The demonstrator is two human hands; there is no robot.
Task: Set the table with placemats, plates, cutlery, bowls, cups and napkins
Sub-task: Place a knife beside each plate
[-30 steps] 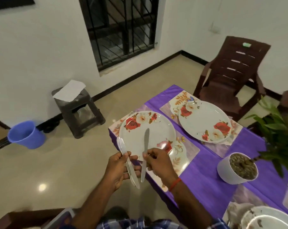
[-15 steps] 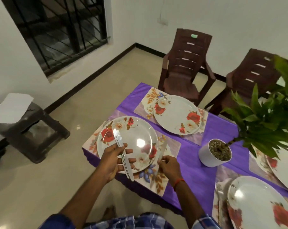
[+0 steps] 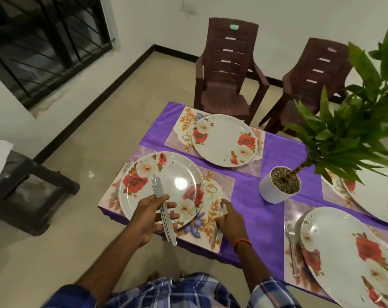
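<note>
Gripping a bundle of knives (image 3: 159, 192), the left hand (image 3: 151, 216) curls its fingers and thumb round their handles, blades pointing away over the near plate (image 3: 181, 172), handle ends jutting back past the table edge. That plate, with red and white roses, sits on a floral placemat (image 3: 213, 194) at the corner of the purple tablecloth (image 3: 255, 216). Just right of the plate, the right hand (image 3: 232, 221) pinches a single knife (image 3: 217, 233) lying lengthwise against the placemat's right strip, forefinger stretched along it. Across the corner, a far plate (image 3: 222, 138) rests on its own mat with a fork (image 3: 258, 148) peeping out at its right rim. A white plant pot (image 3: 275, 192) stands on the cloth between the settings. At the right, another plate (image 3: 339, 247) has a second fork (image 3: 291, 247) laid beside it. Two brown chairs (image 3: 226, 70) stand beyond the table.
</note>
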